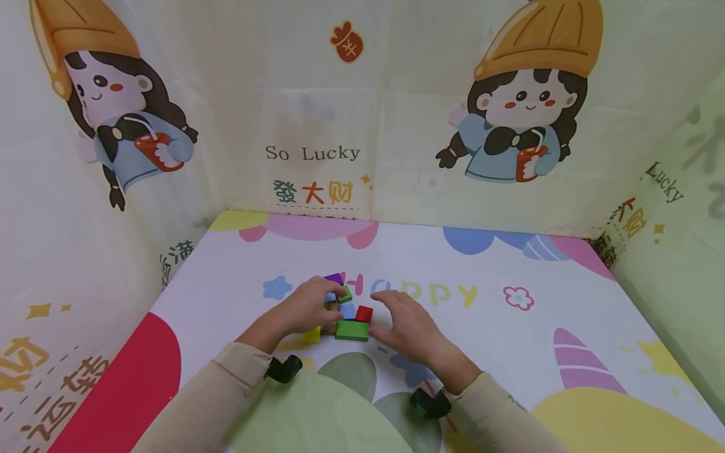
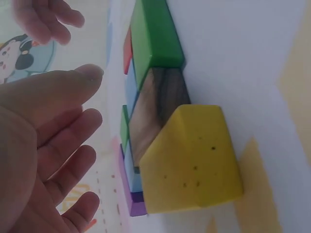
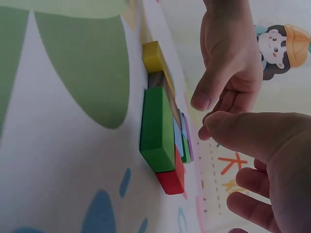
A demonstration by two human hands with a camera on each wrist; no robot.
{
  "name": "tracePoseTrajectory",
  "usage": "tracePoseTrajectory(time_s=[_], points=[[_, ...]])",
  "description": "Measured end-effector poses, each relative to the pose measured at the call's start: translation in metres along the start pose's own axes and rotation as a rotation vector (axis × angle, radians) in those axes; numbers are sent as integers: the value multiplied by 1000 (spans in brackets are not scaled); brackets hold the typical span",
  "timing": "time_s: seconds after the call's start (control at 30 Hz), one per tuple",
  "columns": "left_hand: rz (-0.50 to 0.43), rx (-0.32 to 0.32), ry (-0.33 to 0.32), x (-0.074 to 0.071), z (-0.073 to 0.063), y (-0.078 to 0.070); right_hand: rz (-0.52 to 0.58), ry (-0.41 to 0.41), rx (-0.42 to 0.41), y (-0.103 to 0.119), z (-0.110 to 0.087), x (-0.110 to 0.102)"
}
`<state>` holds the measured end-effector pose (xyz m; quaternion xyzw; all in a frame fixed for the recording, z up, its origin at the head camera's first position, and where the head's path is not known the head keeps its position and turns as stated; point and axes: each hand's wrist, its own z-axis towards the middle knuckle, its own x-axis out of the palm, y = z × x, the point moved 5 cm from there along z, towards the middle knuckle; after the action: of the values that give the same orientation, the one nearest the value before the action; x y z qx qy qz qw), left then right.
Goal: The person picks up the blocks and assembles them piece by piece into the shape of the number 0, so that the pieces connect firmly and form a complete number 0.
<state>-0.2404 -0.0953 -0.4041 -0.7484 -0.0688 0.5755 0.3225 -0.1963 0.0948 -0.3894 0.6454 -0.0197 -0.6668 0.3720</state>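
A tight cluster of coloured wooden blocks lies on the printed mat. At its near side are a long green block [image 1: 352,331], a dark-grained brown block [image 2: 154,104] and a yellow block [image 2: 199,160]. Behind them sit a red block [image 1: 365,314], a light blue block [image 1: 347,311], a small green block [image 1: 345,294] and a purple block [image 1: 334,278]. My left hand [image 1: 313,305] hovers over the cluster's left part, fingers loosely bent and holding nothing. To the right of the red block, my right hand [image 1: 409,326] is held above the mat, also holding nothing.
The mat [image 1: 487,340] carries printed shapes and the word Happy behind the blocks. Cream cloth walls [image 1: 408,151] with cartoon figures enclose the back and both sides. Each wrist wears a black camera mount [image 1: 430,402].
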Motion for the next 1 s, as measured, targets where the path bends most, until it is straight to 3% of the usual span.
tracePoseTrajectory(time_s=[0.7, 1.0], points=[[44, -28, 1, 15, 11, 5, 20, 152, 35, -2, 6, 28], [-6, -40, 24, 15, 12, 6, 21, 150, 17, -2, 9, 35]])
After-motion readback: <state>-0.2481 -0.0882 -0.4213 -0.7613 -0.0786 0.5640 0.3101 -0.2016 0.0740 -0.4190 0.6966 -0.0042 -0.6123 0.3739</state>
